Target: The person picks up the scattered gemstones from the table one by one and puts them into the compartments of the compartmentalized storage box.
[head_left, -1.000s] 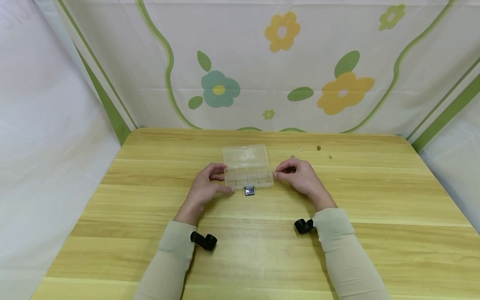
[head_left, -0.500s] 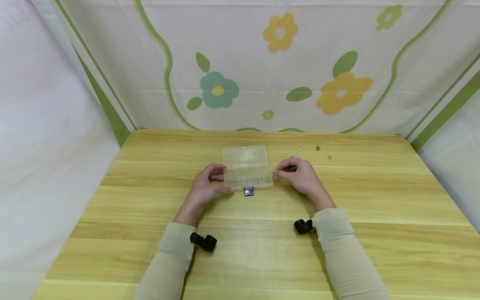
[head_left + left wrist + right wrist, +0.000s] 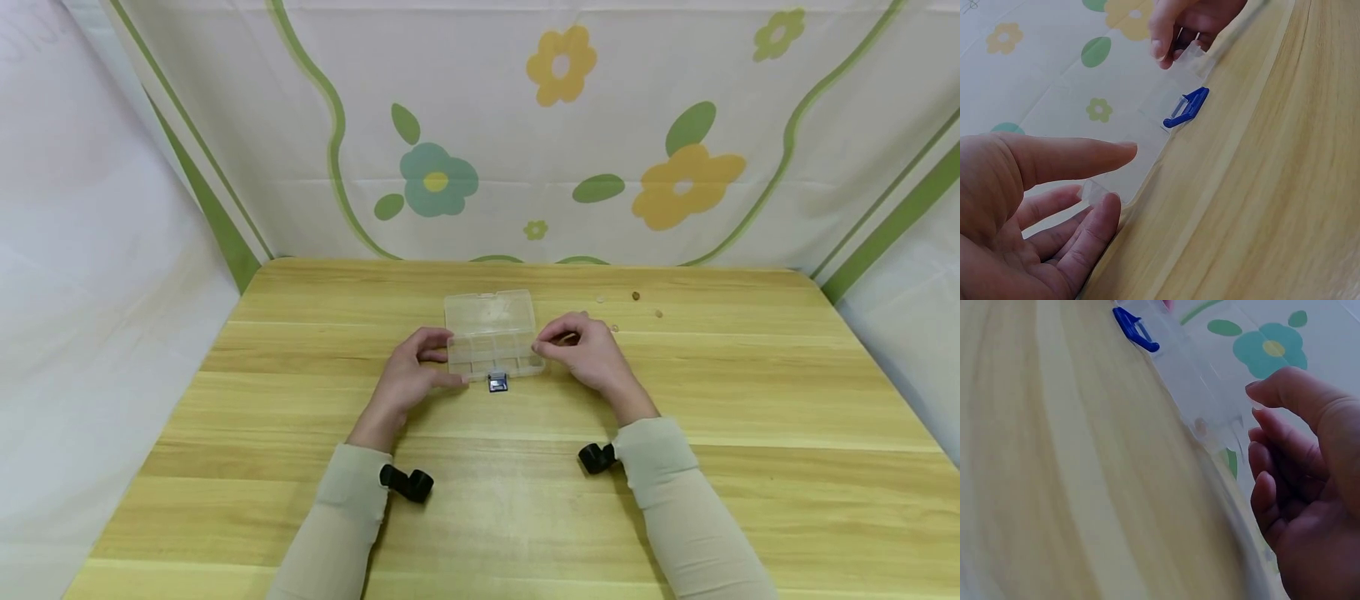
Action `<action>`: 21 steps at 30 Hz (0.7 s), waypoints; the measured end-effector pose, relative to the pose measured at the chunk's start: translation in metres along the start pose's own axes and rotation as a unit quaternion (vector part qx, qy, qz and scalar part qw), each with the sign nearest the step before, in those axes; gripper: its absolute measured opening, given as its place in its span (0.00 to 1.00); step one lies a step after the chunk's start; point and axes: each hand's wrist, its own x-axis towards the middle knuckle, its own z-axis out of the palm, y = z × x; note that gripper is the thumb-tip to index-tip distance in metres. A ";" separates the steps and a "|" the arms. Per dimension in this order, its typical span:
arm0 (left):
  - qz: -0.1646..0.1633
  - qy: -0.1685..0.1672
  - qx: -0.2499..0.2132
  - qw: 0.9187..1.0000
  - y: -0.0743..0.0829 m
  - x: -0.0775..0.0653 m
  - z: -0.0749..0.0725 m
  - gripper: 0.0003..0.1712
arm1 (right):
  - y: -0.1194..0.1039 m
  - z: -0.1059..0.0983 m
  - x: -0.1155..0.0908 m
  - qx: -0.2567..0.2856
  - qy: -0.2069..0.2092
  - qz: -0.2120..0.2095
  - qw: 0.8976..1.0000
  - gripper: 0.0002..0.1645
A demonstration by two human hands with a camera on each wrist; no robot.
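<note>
On the tabletop, the open clear-plastic compartment box, likely light, stiff and slippery, is best held by its ends: my left grip clasps the left one, my right grip pinched narrow at the other, its contents untellable.

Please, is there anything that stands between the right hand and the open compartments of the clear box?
Nothing visible does: the right hand is at the right end of the clear box. The lid is open at the back, the blue latch is at the front edge, and the left hand holds the opposite end.
</note>
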 end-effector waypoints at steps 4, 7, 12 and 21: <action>0.001 -0.001 -0.001 1.000 0.000 0.000 0.000 0.43 | -0.004 0.006 -0.001 0.017 -0.002 -0.014 1.000 0.08; 0.001 -0.002 -0.001 1.000 -0.001 0.000 0.000 0.43 | -0.006 0.009 -0.001 0.031 -0.003 -0.026 0.999 0.08; 0.002 -0.003 -0.001 1.000 0.000 -0.001 0.000 0.43 | -0.010 0.016 -0.002 0.039 -0.006 -0.046 0.998 0.07; 0.002 -0.004 0.001 1.000 0.000 -0.001 0.000 0.43 | -0.012 0.024 -0.003 -0.002 0.001 -0.062 0.998 0.04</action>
